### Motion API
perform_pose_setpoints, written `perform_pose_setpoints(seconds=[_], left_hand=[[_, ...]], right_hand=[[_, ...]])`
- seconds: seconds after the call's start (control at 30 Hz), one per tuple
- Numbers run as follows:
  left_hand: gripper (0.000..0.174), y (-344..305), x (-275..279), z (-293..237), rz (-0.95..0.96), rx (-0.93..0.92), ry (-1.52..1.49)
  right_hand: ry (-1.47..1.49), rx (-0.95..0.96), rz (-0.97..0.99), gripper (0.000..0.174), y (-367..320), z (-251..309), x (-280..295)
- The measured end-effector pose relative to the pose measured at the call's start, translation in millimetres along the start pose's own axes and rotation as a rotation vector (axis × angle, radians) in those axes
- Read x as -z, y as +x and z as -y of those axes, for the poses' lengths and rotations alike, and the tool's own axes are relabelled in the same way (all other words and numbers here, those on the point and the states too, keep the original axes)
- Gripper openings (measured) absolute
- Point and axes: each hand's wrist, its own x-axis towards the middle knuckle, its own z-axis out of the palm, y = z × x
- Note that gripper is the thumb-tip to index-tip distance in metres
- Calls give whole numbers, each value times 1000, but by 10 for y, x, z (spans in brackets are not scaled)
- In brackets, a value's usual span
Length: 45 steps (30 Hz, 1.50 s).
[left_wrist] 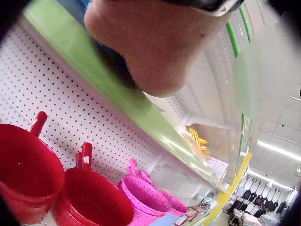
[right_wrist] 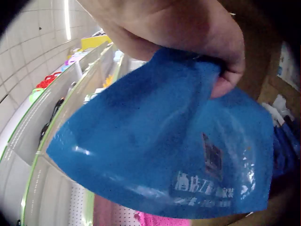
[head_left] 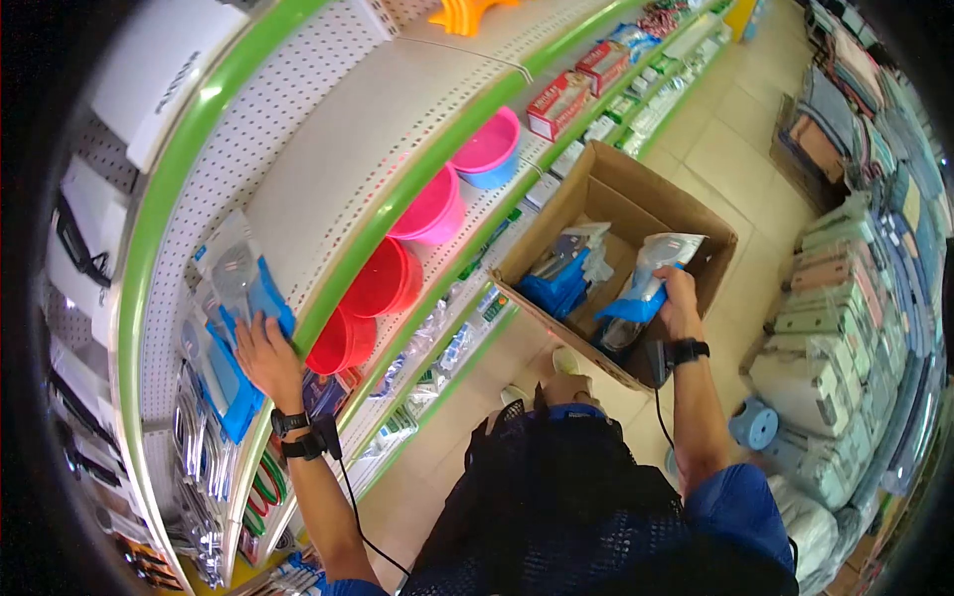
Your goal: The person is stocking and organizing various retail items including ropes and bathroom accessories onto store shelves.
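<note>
My right hand grips a blue-and-clear plastic packet over the open cardboard box. Fingers curl round the packet's edge in the right wrist view, where its blue printed side hangs below the hand. Inside the box lie more blue packets in clear wrap. Over on the shelf, my left hand rests with extended fingers on similar blue packets. The left wrist view shows only the heel of that hand above the green shelf edge; its fingers are hidden there.
Below that shelf stand red dippers and pink pails. Red boxes sit farther along. Stacked wrapped goods line the right side of the aisle, near a small blue stool on the tiled floor.
</note>
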Motion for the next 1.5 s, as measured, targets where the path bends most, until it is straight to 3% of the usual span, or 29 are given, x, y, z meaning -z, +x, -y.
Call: perform_pose_setpoints(seconds=[0.2, 0.27, 0.3, 0.37, 0.4, 0.5, 0.57, 0.67, 0.7, 0.87, 0.97, 1.1, 1.2, 1.4, 1.5], left_hand=[[37, 19, 18, 3, -3, -46, -7], [38, 1, -27, 62, -3, -43, -26], [39, -6, -43, 79, -12, -30, -50], [40, 1, -39, 79, 4, -27, -53], [40, 9, -23, 72, 16, -19, -59], [41, 2, 21, 49, 44, 2, -84], [41, 8, 1, 79, 49, 0, -72], [43, 26, 3, 69, 51, 12, -96], [44, 30, 9, 58, 51, 26, -128], [48, 37, 15, 49, 75, 63, -146], [49, 28, -23, 101, 65, 51, -119], [56, 73, 45, 130, 88, 72, -201], [61, 179, 74, 164, 120, 160, -331], [64, 396, -24, 308, 198, 149, -401], [64, 471, -59, 334, 150, 99, -413]], right_hand=[[-164, -153, -114, 15, 899, -907, 391], [-809, 191, 137, 11, 903, -1037, 601], [-1100, 223, 174, 13, 956, -1074, 612], [-1108, 80, 149, 15, 1654, -1743, 979], [-1113, 9, 136, 17, 1709, -1804, 922], [-1618, 338, 539, 13, 1585, -1772, 1085], [-1679, 361, 633, 13, 1518, -1717, 1090], [-1751, 387, 591, 20, 1619, -1911, 1174], [-1752, 388, 592, 20, 1601, -1901, 1139], [-439, -370, -128, 33, 1352, -1537, 706], [-282, -309, -8, 36, 1224, -1388, 633], [-126, -258, 58, 34, 668, -798, 99], [-110, -190, 151, 31, 458, -537, -167], [-50, -62, 329, 26, -172, -69, -783], [-50, 33, 523, 27, -502, 114, -1034]])
